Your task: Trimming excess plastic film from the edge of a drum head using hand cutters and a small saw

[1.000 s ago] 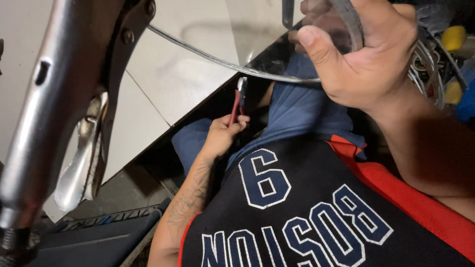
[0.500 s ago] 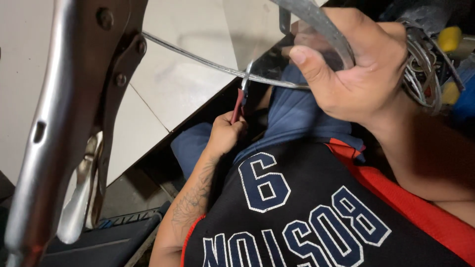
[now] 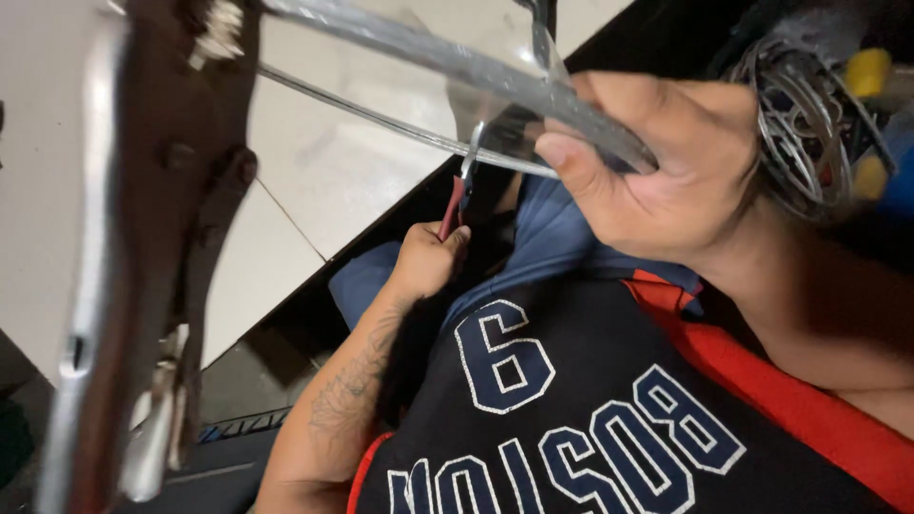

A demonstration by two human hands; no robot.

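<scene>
Your left hand (image 3: pixel 430 259) grips red pliers (image 3: pixel 455 205) biting the wire (image 3: pixel 381 119), your right hand (image 3: pixel 666 171) clamps its bend beside them — shaping underway, nothing finished.

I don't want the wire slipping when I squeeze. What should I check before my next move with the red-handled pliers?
1. Left hand wrapped round the red-handled pliers: ok.
2. Pliers' tip up at the thin wire: ok. Whether it actually bites: cannot tell.
3. Right hand closed on the flat metal bar: ok.
4. Locking pliers clamped firmly: cannot tell, its head is blurred and cut off by the frame.
5. Wire coil clear of the right wrist: cannot tell, it sits close beside it.
</scene>
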